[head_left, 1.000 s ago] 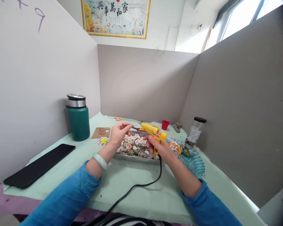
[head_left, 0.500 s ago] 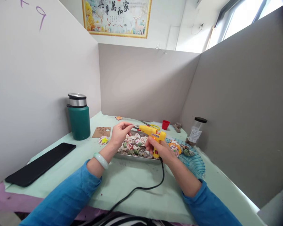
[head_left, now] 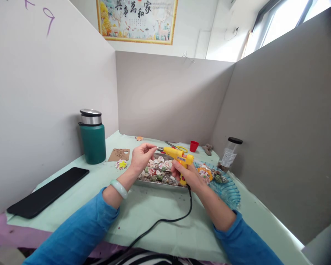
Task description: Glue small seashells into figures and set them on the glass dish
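Observation:
My right hand (head_left: 186, 173) is wrapped round the handle of a yellow hot glue gun (head_left: 179, 154), whose nozzle points left. A black cord (head_left: 165, 221) runs from the grip down to the table's front edge. At the nozzle tip, the fingers of my left hand (head_left: 142, 156) are pinched together; what they hold is too small to name. Below both hands lies a metal tray (head_left: 154, 184) with many small shells (head_left: 160, 167) in white, green and brown. A pale jade bangle (head_left: 118, 188) circles my left wrist.
At left stand a green flask (head_left: 92, 143) and a long black flat object (head_left: 49, 191). A brown card (head_left: 118, 154) and a decorated disc with a yellow star (head_left: 121, 164) lie nearby. A blue shell-shaped plate (head_left: 233, 191), lidded jar (head_left: 228, 154), red cup (head_left: 194, 146) and yellow-handled scissors (head_left: 182, 148) are right and behind.
Both hands stay almost in place. My left fingertips have shifted very slightly right, closer against the glue gun's nozzle.

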{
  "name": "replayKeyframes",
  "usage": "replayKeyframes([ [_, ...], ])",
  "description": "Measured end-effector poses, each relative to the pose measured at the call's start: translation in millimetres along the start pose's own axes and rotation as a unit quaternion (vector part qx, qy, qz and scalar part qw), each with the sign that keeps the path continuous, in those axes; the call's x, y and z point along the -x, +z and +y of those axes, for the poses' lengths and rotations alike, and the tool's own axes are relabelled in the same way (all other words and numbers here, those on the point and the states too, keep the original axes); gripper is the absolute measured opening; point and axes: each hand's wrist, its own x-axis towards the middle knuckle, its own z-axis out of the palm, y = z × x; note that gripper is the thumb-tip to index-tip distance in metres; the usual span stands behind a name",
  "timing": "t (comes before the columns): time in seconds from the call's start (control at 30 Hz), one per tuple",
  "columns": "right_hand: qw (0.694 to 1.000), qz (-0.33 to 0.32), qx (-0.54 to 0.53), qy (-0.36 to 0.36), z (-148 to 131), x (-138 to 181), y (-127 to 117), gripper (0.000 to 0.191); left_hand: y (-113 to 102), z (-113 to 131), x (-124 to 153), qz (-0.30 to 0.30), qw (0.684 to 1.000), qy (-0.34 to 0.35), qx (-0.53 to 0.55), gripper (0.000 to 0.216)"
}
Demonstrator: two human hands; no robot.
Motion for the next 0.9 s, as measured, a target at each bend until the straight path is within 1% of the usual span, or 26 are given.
replayKeyframes([
  [0.13,1.0,0.006,-0.002,0.002,0.9,-0.6,-0.6,0.042,-0.6,-1.9,-0.5,0.004,1.0,0.007,-0.007,0.021],
  [0.27,1.0,-0.005,0.003,-0.002,3.9,-0.8,-0.7,0.041,-1.7,-3.7,0.0,-0.001,0.999,0.019,-0.045,0.02],
  [0.37,1.0,-0.002,0.008,0.004,4.4,-1.2,-0.4,0.041,-2.0,-3.6,1.0,0.0,0.998,0.027,-0.059,0.019],
  [0.6,1.0,0.009,0.015,0.002,2.4,-1.8,-0.5,0.043,-1.1,-3.0,0.4,0.003,0.998,0.029,-0.051,0.018],
  [0.9,0.999,0.012,0.029,-0.003,2.8,-1.2,-0.8,0.042,-1.0,-5.9,-1.6,0.009,1.0,0.009,-0.008,0.021],
])
